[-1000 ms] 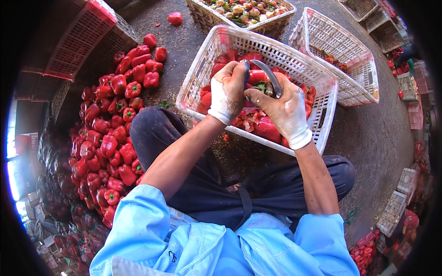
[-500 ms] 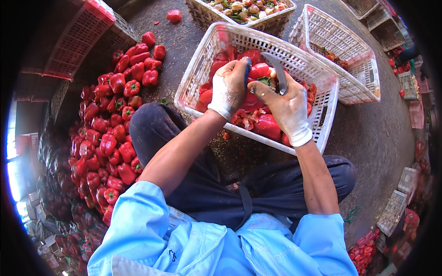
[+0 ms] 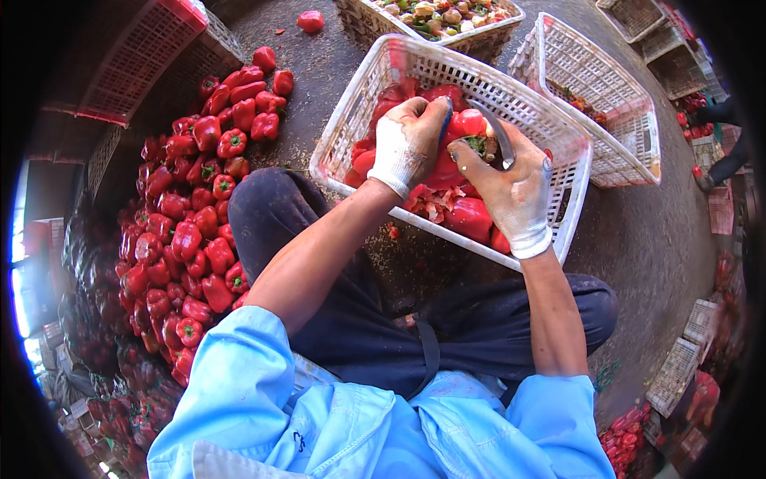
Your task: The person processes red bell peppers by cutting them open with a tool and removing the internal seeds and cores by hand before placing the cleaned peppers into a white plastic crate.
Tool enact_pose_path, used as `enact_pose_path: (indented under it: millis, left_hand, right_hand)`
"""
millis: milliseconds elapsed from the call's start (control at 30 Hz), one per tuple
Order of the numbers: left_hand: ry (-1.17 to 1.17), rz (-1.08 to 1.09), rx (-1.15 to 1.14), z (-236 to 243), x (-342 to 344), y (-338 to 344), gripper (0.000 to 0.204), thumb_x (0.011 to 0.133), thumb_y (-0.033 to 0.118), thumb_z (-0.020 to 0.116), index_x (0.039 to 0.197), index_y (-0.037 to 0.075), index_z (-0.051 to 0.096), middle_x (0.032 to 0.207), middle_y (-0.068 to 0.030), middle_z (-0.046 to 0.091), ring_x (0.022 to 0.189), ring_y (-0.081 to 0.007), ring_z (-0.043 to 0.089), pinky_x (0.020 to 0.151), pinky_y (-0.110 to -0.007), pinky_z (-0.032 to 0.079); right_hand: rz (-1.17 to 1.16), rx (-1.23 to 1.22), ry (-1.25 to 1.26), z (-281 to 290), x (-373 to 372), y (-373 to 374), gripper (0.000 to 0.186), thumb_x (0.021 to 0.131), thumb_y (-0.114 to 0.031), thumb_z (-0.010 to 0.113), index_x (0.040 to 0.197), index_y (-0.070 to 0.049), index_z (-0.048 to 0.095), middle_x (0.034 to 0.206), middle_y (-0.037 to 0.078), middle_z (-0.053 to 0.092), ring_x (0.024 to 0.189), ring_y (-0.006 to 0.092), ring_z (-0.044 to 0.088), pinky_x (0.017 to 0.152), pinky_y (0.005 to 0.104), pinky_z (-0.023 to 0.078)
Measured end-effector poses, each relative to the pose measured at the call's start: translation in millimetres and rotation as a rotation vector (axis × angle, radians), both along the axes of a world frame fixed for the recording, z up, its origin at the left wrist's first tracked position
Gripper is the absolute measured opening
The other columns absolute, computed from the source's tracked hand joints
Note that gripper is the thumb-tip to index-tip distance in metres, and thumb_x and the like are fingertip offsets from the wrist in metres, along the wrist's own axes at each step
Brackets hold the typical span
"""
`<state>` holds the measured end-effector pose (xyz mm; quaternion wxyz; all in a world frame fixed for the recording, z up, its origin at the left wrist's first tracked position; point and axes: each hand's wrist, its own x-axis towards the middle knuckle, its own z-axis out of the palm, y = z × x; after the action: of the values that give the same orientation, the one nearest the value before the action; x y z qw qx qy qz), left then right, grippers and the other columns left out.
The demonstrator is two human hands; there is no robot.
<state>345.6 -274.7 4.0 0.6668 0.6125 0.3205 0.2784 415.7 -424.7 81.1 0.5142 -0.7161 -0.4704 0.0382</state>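
Red peppers (image 3: 187,238), left, were uncut | cut peppers (image 3: 467,219) were crated | right hand (image 3: 517,185) clamped on knife (image 3: 503,137); left hand's (image 3: 408,144) grip unclear

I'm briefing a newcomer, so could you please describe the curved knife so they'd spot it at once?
Start at the white crate just above the picture's centre, with red bell peppers inside, then find the gloved right hand over it. That hand holds the curved knife: slim, grey and hooked, unlike the rounded red peppers around it.
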Motion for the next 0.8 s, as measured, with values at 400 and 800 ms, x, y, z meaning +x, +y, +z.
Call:
enact_pose_path:
  millis: [400,800]
  left_hand:
    - [0.711,-0.130,0.630,3,-6,13,0.060,0.094,0.062,0.056,0.112,0.007,0.069,0.118,-0.0230,0.071,0.115,-0.0428,0.068,0.102,-0.058,0.043]
    - [0.176,-0.100,0.375,12,-10,19,0.033,0.094,0.026,0.073,0.109,-0.004,0.069,0.094,-0.0132,0.075,0.086,-0.0193,0.071,0.080,-0.032,0.056]
  right_hand:
    - [0.053,-0.050,0.672,14,12,-24,0.019,0.094,-0.020,0.078,0.100,-0.002,0.074,0.082,-0.002,0.068,0.064,0.0024,0.055,0.058,0.0211,0.044]
    - [0.040,-0.162,0.854,-35,55,-87,0.034,0.102,-0.045,0.066,0.116,-0.014,0.066,0.077,0.002,0.057,0.053,0.0097,0.049,0.045,0.0260,0.038]
